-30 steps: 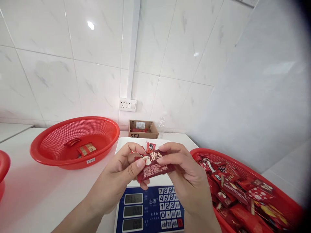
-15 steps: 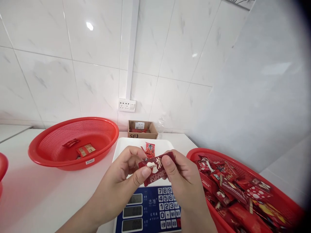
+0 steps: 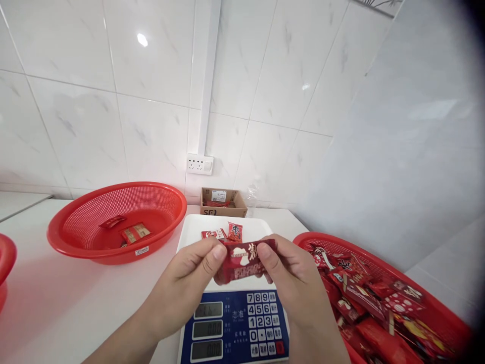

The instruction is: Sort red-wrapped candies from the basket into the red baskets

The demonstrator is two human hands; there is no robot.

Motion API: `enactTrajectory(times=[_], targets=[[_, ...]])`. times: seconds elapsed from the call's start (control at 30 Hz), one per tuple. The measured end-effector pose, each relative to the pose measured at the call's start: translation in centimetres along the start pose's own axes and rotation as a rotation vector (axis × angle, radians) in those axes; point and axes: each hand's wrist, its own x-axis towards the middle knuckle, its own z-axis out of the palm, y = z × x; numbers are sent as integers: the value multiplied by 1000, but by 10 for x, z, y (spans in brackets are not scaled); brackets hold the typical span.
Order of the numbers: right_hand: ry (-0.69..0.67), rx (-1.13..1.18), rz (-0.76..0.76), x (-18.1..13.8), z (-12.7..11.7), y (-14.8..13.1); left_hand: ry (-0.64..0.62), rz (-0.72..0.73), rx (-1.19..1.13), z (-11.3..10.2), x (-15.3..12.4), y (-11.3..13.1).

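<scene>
Between my two hands is a dark red snack packet [image 3: 242, 260] with white lettering, held up level over the scale. My left hand [image 3: 193, 273] pinches its left end, thumb on the front. The right end is gripped by my right hand [image 3: 290, 273], also with the thumb in front. Below and behind lies a digital scale [image 3: 235, 323] with a blue keypad panel and a white pan [image 3: 193, 227]. On the pan rest a red packet [image 3: 235, 231] and a red-and-white packet [image 3: 213, 234], partly hidden by my hands.
At left stands a red mesh basket [image 3: 162, 194] with a few packets inside. A fuller red basket [image 3: 428, 290] heaped with snack packets is at right. Behind the scale are a small cardboard box [image 3: 210, 210] and a clear plastic bottle [image 3: 252, 194]. Another red basket edge [image 3: 5, 258] shows far left.
My left hand has shifted its grip to the packet's upper left end, and the packet has turned from tilted to nearly level. The red-and-white packet on the pan now shows.
</scene>
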Motion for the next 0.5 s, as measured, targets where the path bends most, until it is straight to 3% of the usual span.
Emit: enactTrajectory(times=[0.17, 0.3, 0.4, 0.5], targets=[[43, -422, 73, 23, -19, 19, 253, 56, 152, -9, 8, 0], [-46, -635, 144, 33, -24, 36, 389, 80, 142, -7, 8, 3], [-55, -691, 121, 33, -24, 39, 422, 69, 136, -3, 6, 5], [31, -717, 84, 29, -25, 34, 396, 58, 134, -2, 5, 3]])
